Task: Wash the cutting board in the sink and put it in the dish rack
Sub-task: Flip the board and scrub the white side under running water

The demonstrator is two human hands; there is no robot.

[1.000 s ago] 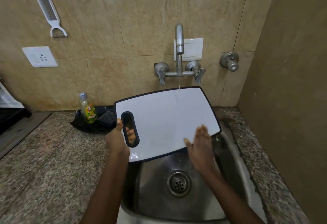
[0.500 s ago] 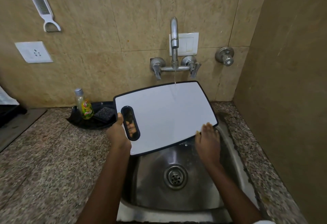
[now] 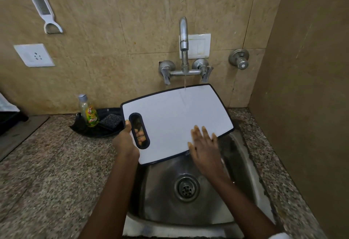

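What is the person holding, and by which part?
The left hand grips the cutting board by its handle slot; the right hand lies flat on it.

Center frame, the left hand point(image 3: 125, 142) grips the cutting board point(image 3: 175, 118) by its handle slot over the sink point(image 3: 243, 165); the right hand point(image 3: 204, 146) lies flat, fingers spread, on its lower edge under the faucet point(image 3: 183, 50) stream.

And the right hand point(image 3: 204, 144) is back on the white face of the cutting board point(image 3: 175, 118). A second ago it lay flat low on the right side. Half a second ago it had slipped down to the lower right rim, fingertips only just at the edge. Now it has swung up and to the left again, fingers point(image 3: 204, 133) spread and lying across the surface, motion-blurred. The wiping stroke has gone out to the edge and come back.
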